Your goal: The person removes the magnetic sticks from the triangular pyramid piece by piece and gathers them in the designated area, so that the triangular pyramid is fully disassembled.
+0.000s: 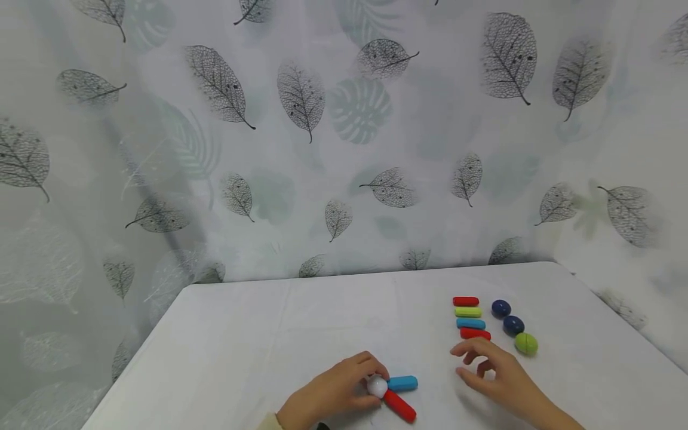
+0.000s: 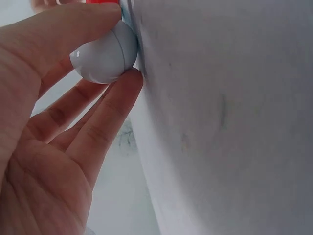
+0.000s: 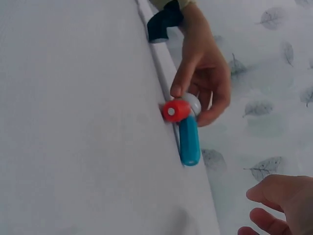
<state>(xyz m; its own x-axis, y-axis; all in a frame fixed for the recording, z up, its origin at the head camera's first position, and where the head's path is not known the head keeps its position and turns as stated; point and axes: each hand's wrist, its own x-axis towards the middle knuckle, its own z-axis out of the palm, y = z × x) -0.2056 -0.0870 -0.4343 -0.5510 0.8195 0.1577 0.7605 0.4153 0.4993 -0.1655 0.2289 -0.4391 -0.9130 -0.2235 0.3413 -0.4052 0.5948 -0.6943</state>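
Observation:
My left hand (image 1: 341, 385) holds a white ball (image 1: 377, 386) between thumb and fingers, low on the white table. A blue rod (image 1: 402, 383) and a red rod (image 1: 400, 406) are joined to the ball and spread out to the right in a V. The left wrist view shows the ball (image 2: 105, 54) pinched near the fingertips, a seam running round it. Over the table to the right hovers my right hand (image 1: 497, 373), fingers loosely bent, with nothing in it. It is nearest to a red rod (image 1: 475, 334) at the bottom of a column of rods.
Above that red rod lie a blue rod (image 1: 470, 323), a yellow-green rod (image 1: 467, 312) and another red rod (image 1: 465, 301). Beside them sit two dark blue balls (image 1: 501, 308) and a green ball (image 1: 526, 344). A leaf-patterned curtain (image 1: 344, 149) hangs behind the table (image 1: 242, 358).

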